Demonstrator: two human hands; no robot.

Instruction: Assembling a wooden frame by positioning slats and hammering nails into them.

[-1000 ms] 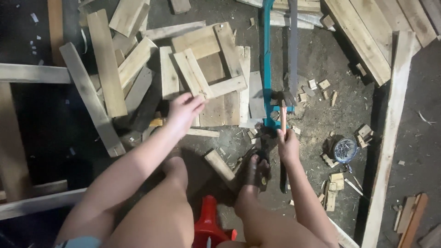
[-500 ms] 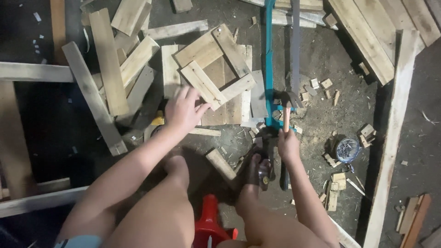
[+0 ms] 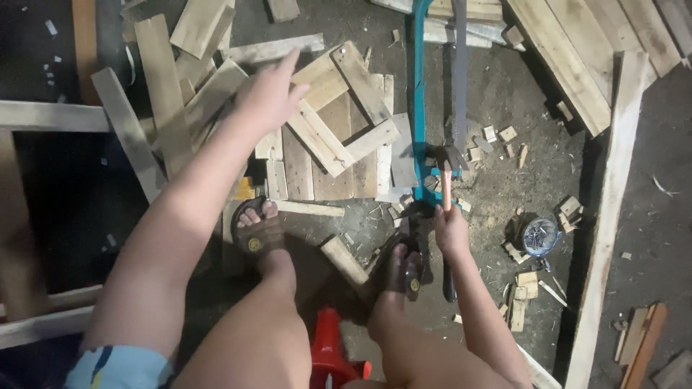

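Two hands busy: left hand (image 3: 270, 94) fingers spread over the slat frame (image 3: 339, 119), right hand (image 3: 450, 229) clamped on the hammer (image 3: 447, 169); nailing step, next needs the frame steadied.

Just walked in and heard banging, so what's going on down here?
A person sits over a floor strewn with wood offcuts. The right hand grips a hammer upright beside a teal-framed saw. The left hand reaches over a small frame of nailed slats. A tin of nails sits to the right.
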